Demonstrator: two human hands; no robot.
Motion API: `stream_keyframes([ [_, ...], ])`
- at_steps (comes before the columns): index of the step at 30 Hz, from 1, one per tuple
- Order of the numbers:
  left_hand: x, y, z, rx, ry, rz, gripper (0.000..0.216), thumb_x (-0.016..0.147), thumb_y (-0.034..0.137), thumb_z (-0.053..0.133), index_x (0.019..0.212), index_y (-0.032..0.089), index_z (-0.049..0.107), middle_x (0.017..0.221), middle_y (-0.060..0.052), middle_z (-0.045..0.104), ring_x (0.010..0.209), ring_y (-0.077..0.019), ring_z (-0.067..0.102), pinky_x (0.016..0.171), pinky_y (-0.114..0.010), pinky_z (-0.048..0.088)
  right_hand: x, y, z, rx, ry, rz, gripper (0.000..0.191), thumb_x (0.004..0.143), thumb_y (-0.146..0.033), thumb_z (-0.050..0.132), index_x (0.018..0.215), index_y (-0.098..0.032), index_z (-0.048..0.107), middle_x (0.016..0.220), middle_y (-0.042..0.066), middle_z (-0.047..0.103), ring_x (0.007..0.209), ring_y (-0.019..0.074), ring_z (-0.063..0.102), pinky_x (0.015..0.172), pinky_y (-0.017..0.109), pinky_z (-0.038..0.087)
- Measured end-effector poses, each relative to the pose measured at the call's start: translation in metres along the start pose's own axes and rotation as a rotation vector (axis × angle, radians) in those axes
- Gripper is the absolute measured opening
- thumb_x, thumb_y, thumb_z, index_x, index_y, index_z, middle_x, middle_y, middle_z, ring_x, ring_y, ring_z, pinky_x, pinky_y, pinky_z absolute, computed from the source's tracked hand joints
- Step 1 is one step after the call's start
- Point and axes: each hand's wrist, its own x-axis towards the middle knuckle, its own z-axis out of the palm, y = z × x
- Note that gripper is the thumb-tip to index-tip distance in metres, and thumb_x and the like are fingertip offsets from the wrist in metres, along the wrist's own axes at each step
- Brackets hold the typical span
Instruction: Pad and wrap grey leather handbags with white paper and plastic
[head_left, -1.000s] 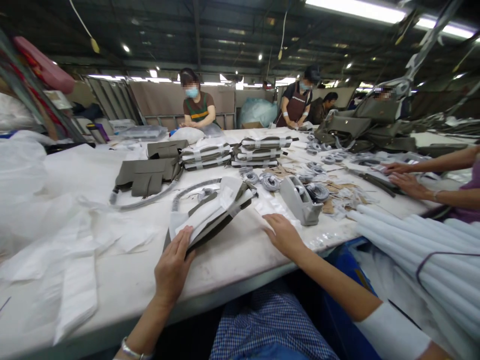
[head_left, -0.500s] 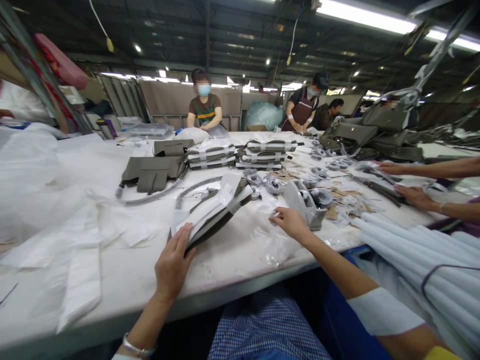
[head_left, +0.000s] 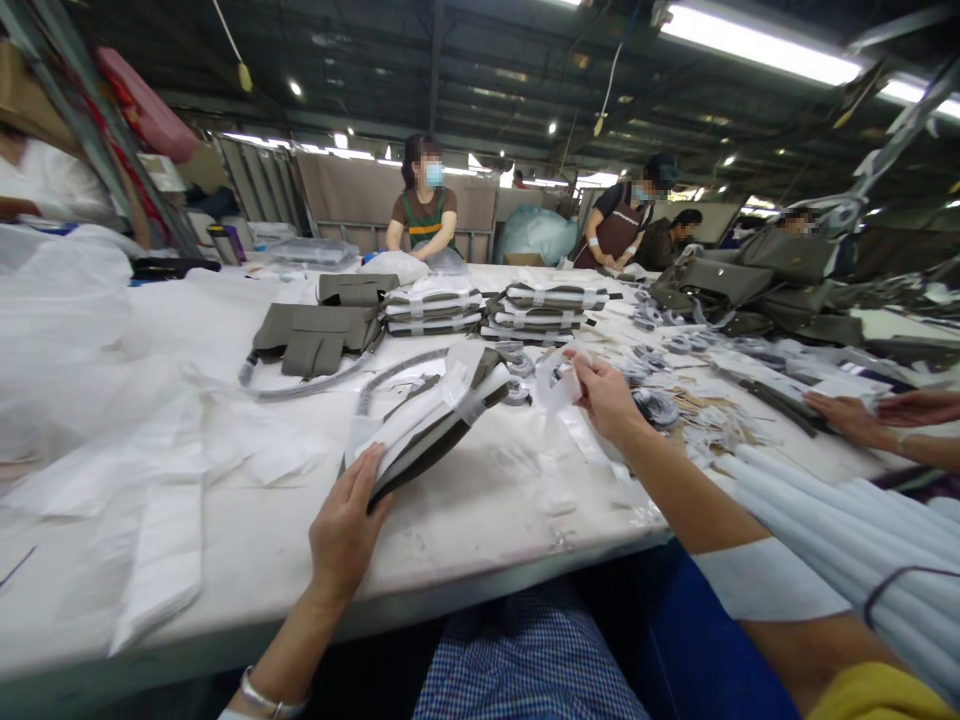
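My left hand (head_left: 346,528) grips the near end of a flat grey bag piece wrapped in white paper (head_left: 431,422), holding it tilted up off the white table (head_left: 465,520). My right hand (head_left: 604,395) is raised above the table and pinches a clear plastic sleeve (head_left: 562,420) that hangs down from its fingers. The grey tape dispenser is mostly hidden behind that hand.
Stacks of wrapped grey pieces (head_left: 433,308) and loose grey flaps (head_left: 311,340) lie further back. White paper sheets (head_left: 135,480) spread at left, white foam tubes (head_left: 847,510) at right. A co-worker's hands (head_left: 885,412) work at right; other people stand across the table.
My right hand rose from the tabletop, picked up the clear plastic sleeve and lifted it up and back. My left hand kept its hold on the wrapped piece.
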Motion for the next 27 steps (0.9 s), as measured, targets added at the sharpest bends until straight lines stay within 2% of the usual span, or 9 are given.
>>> stream_keyframes([
  [2, 0.001, 0.001, 0.0, -0.01, 0.013, -0.033, 0.065, 0.093, 0.023, 0.058, 0.152, 0.03, 0.032, 0.144, -0.005, 0.055, 0.124, -0.0277, 0.058, 0.101, -0.038, 0.05, -0.017, -0.019, 0.01, 0.213, -0.156, 0.107, 0.051, 0.079, -0.042, 0.069, 0.124, -0.021, 0.06, 0.066, -0.005, 0.055, 0.04, 0.0047, 0.033, 0.035, 0.016, 0.025],
  [4, 0.001, 0.002, -0.001, -0.022, 0.033, -0.07, 0.064, 0.093, 0.025, 0.059, 0.151, 0.029, 0.033, 0.142, -0.006, 0.056, 0.123, -0.0284, 0.059, 0.099, -0.039, 0.051, -0.041, -0.031, 0.02, 0.285, -0.381, 0.225, 0.056, 0.076, -0.037, 0.072, 0.129, -0.024, 0.057, 0.063, -0.007, 0.051, 0.038, 0.0035, 0.026, 0.034, 0.016, 0.018],
  [8, 0.003, 0.001, -0.003, -0.044, 0.082, -0.127, 0.06, 0.093, 0.029, 0.058, 0.149, 0.027, 0.037, 0.139, -0.008, 0.059, 0.121, -0.0296, 0.06, 0.096, -0.039, 0.053, -0.078, -0.024, 0.038, 0.247, -0.893, 0.41, 0.072, 0.08, -0.043, 0.072, 0.144, -0.023, 0.045, 0.054, -0.008, 0.049, 0.039, 0.0061, 0.035, 0.037, 0.016, 0.027],
  [10, 0.004, 0.001, -0.004, -0.059, 0.096, -0.144, 0.059, 0.093, 0.031, 0.058, 0.148, 0.026, 0.039, 0.139, -0.008, 0.059, 0.121, -0.0303, 0.06, 0.097, -0.04, 0.052, -0.08, -0.006, 0.05, 0.135, -1.05, 0.387, 0.079, 0.085, -0.044, 0.067, 0.153, -0.024, 0.031, 0.06, -0.005, 0.06, 0.043, 0.0069, 0.04, 0.04, 0.016, 0.03],
  [12, 0.004, 0.0, -0.004, -0.07, 0.109, -0.159, 0.058, 0.094, 0.034, 0.058, 0.148, 0.026, 0.039, 0.139, -0.009, 0.059, 0.122, -0.0307, 0.059, 0.098, -0.042, 0.051, -0.07, 0.019, 0.064, -0.002, -1.036, 0.278, 0.08, 0.09, -0.04, 0.061, 0.157, -0.027, 0.02, 0.08, -0.001, 0.072, 0.047, 0.0063, 0.041, 0.044, 0.016, 0.033],
  [15, 0.005, 0.0, -0.003, -0.078, 0.129, -0.166, 0.057, 0.094, 0.035, 0.057, 0.147, 0.026, 0.04, 0.139, -0.009, 0.059, 0.121, -0.0305, 0.06, 0.099, -0.042, 0.052, -0.044, 0.059, 0.088, -0.191, -0.861, 0.05, 0.072, 0.092, -0.028, 0.052, 0.157, -0.028, 0.021, 0.11, 0.005, 0.075, 0.054, 0.0058, 0.041, 0.051, 0.016, 0.039],
  [20, 0.005, 0.0, -0.002, -0.079, 0.124, -0.172, 0.057, 0.094, 0.033, 0.056, 0.148, 0.027, 0.039, 0.139, -0.009, 0.059, 0.121, -0.0301, 0.06, 0.097, -0.042, 0.053, -0.011, 0.095, 0.114, -0.499, -0.721, -0.297, 0.072, 0.087, -0.014, 0.048, 0.155, -0.025, 0.028, 0.149, 0.013, 0.049, 0.08, 0.0118, 0.064, 0.076, 0.028, 0.053],
  [24, 0.004, -0.001, -0.002, -0.08, 0.106, -0.165, 0.059, 0.093, 0.03, 0.057, 0.149, 0.027, 0.036, 0.14, -0.008, 0.058, 0.122, -0.029, 0.06, 0.098, -0.041, 0.053, -0.008, 0.091, 0.115, -0.917, -0.638, -0.473, 0.073, 0.088, -0.021, 0.061, 0.154, -0.028, 0.032, 0.156, 0.017, 0.037, 0.116, 0.0293, 0.062, 0.096, 0.044, 0.049],
  [27, 0.003, -0.001, -0.002, -0.073, 0.106, -0.151, 0.061, 0.092, 0.029, 0.058, 0.149, 0.027, 0.036, 0.14, -0.008, 0.058, 0.122, -0.0283, 0.06, 0.098, -0.039, 0.053, -0.014, 0.08, 0.104, -1.055, -0.548, -0.406, 0.067, 0.092, -0.031, 0.059, 0.154, -0.029, 0.032, 0.142, 0.014, 0.056, 0.112, 0.0304, 0.065, 0.095, 0.044, 0.05],
])
